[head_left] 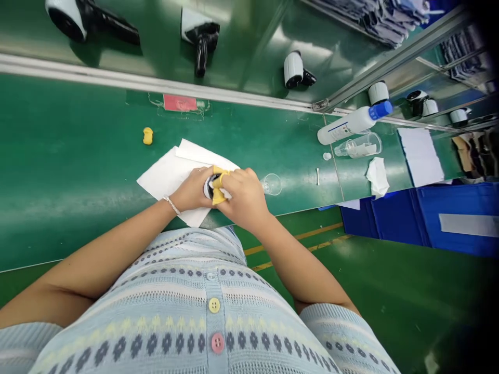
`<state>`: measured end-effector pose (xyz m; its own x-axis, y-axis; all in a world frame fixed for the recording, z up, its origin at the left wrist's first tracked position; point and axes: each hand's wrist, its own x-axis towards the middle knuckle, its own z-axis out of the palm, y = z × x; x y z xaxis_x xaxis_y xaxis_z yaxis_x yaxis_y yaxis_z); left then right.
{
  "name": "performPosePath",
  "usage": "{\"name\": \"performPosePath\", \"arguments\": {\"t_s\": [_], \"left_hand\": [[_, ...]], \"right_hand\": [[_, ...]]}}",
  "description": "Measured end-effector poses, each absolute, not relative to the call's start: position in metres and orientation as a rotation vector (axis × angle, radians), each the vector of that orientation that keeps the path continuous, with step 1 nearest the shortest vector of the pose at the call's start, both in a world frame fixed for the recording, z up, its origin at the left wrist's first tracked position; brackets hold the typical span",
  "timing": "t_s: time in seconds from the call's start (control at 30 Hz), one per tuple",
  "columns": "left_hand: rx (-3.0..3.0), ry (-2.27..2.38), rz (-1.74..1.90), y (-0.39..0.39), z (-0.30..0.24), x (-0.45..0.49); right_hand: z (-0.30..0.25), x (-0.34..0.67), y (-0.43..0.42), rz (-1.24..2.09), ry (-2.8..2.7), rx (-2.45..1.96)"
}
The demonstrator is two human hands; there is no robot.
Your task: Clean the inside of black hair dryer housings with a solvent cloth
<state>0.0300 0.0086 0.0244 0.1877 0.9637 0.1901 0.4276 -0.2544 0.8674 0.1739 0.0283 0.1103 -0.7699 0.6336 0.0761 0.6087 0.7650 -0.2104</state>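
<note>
Over a white paper sheet (171, 176), my left hand (192, 189) grips a small round black-and-white hair dryer part (208, 187), which is mostly hidden by my fingers. My right hand (244, 200) presses a yellow cloth (218, 196) against that part. A thin bracelet circles my left wrist. A small yellow cloth scrap (147, 135) lies on the green bench top (78, 156), beyond the paper and to the left. A clear glass cup (272, 184) lies on its side just past my right hand.
Towards the right lie a blue-capped plastic bottle (353, 122), a tipped glass beaker (358, 145), a cotton swab (317, 176) and crumpled tissue (377, 176). Several white-and-black hair dryers (200, 41) stand on the green shelf behind a metal rail (156, 83). A blue bin (421, 218) stands at right.
</note>
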Motion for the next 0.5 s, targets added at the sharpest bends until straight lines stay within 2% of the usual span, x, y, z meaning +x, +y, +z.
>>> {"name": "performPosePath", "arguments": {"t_s": [0.23,0.4,0.5], "left_hand": [[1.654,1.320,1.017,0.006,0.020,0.029],[1.637,1.260,1.075,-0.001,0.015,0.028],[1.433,1.196,1.188,-0.003,0.008,0.026]], "right_hand": [[0.105,0.173,0.045,0.292,-2.677,-1.096],[0.100,0.202,0.046,0.527,-2.164,-1.116],[0.084,0.221,0.037,0.393,-1.904,-1.246]]}}
